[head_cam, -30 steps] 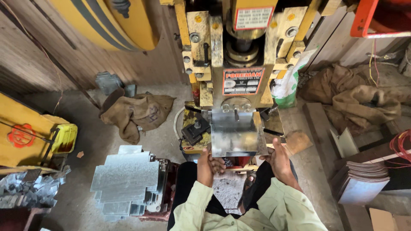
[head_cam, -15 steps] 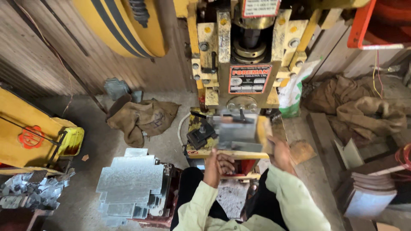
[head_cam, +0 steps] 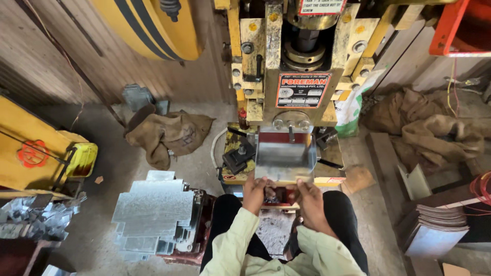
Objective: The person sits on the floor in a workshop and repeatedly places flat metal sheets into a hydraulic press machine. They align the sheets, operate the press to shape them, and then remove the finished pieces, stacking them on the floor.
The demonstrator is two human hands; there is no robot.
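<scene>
Left hand point(head_cam: 254, 191) – fingers clamped on sheet-metal blank point(head_cam: 284, 158) near edge | right hand point(head_cam: 309, 197) – same grip | blank under yellow power press point(head_cam: 302, 76) | cut sheets stack point(head_cam: 153, 217) left.

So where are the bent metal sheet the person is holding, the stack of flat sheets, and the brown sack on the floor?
bent metal sheet point(head_cam: 284, 156), head view, middle of its flat face.
stack of flat sheets point(head_cam: 153, 207), head view, top sheet's centre.
brown sack point(head_cam: 169, 134), head view, middle of the crumpled cloth.
</scene>
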